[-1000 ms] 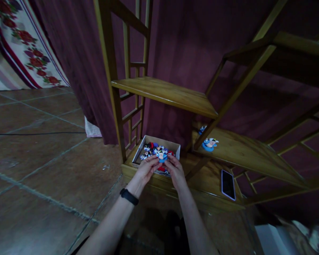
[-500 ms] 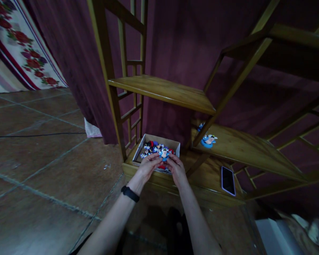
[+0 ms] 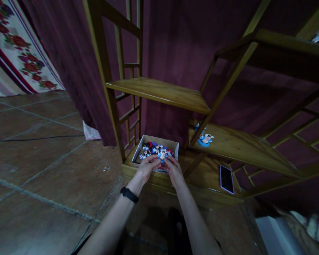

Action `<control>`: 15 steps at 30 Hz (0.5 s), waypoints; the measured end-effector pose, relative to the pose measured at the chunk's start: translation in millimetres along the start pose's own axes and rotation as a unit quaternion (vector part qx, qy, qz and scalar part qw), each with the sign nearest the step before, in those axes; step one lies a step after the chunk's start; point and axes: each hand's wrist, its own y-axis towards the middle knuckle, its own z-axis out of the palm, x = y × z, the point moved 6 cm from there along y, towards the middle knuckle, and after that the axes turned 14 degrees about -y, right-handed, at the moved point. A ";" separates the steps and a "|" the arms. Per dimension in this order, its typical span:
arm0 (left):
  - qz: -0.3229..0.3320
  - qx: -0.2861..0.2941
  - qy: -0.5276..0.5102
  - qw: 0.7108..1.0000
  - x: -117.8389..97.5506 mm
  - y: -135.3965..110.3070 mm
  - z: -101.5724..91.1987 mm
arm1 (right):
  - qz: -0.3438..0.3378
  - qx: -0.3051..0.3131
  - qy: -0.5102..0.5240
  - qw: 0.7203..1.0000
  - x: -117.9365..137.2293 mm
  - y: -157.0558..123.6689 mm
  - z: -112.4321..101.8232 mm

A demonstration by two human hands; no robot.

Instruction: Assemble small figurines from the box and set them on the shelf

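Observation:
Both my hands meet over the near edge of a shallow cardboard box [image 3: 144,142] on the lowest shelf board. My left hand [image 3: 146,167], with a black band on its wrist, and my right hand [image 3: 172,169] pinch a small blue and white figure [image 3: 162,156] between their fingertips. The box holds several small colourful figures [image 3: 151,148]. Two more blue figures [image 3: 204,139] stand on the shelf to the right, one step higher.
A wooden stepped shelf unit [image 3: 159,92] stands against a dark red curtain [image 3: 69,63]. A phone [image 3: 226,179] lies face up on the bottom board at right. Brown floor tiles [image 3: 42,170] spread to the left, with a black cable [image 3: 29,139] across them. A floral cloth [image 3: 18,60] hangs at the far left.
My hands keep hold of the small blue figure over the box. The view has drifted slightly, so the shelf and box sit a little further left in frame.

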 end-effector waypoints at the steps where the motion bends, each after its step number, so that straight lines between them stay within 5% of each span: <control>1: -0.002 0.003 0.001 1.000 0.2 0.0 0.2 | -0.001 0.007 -0.006 1.000 -0.8 0.5 0.4; 15: -0.024 -0.054 0.065 0.996 4.2 -3.5 -1.2 | 0.005 -0.011 -0.135 0.991 -10.3 6.1 1.6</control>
